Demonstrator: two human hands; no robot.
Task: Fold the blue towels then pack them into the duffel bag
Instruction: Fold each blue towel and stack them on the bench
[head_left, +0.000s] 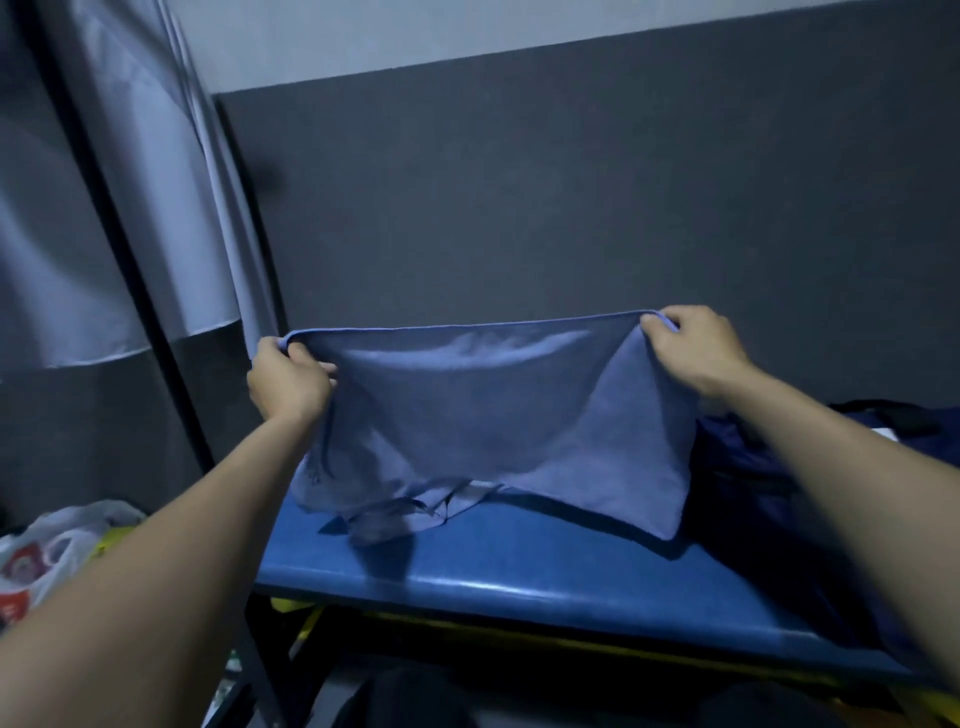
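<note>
**Squaring the towel before the first fold**

The blue towel (498, 410) hangs stretched above the blue table (519, 566), its upper edge pulled fairly taut between both hands. The left hand (288, 382) pinches the upper corner over the table's left end, fingers curled round the cloth; the right hand (696, 348) pinches the opposite corner over the right part of the table. The lower edge drags on the tabletop, bunched and wrinkled toward the left, while the right lower corner lies flatter.

To fold well from here, I judge the towel should first be lifted clear of the table or shaken so the crumpled lower left falls straight (otherwise the crease gets folded in). Then keep both grips level, lower the cloth flat on the table, and bring corner to corner.

The dark duffel bag (753, 483) sits at the table's right end, just beside the towel's right edge; whether it stands open I cannot tell.
</note>
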